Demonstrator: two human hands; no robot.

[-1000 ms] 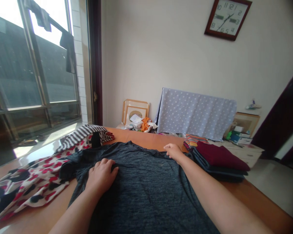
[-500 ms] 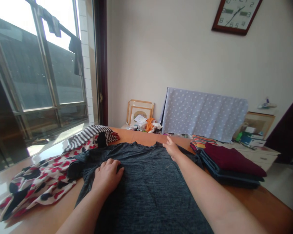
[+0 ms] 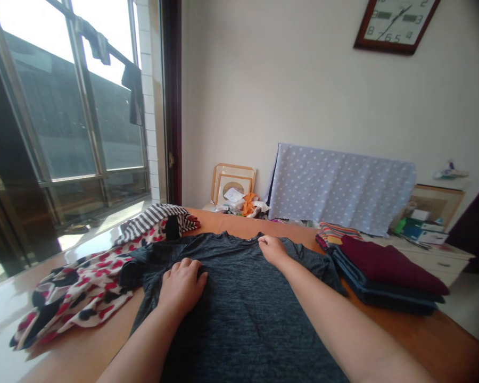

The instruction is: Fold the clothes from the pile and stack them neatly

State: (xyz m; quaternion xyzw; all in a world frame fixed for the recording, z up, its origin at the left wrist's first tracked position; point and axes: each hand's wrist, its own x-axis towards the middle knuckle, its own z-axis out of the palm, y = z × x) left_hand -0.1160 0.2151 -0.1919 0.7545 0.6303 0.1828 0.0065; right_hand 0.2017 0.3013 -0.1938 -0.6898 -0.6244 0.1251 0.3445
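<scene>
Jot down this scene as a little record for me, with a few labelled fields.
Left hand: resting on a dark grey T-shirt
Right hand: on the T-shirt near its neckline
Surface: wooden table
Left of shirt: patterned red-and-white cloth, striped cloth
Right of shirt: stack of folded clothes
Behind: polka-dot cloth

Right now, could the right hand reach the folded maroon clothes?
Probably yes. The right hand rests on the dark gray T-shirt near its collar, and the maroon clothes sit close by on its right. Only the shirt's flat sleeve lies between, so nothing blocks it.
</scene>
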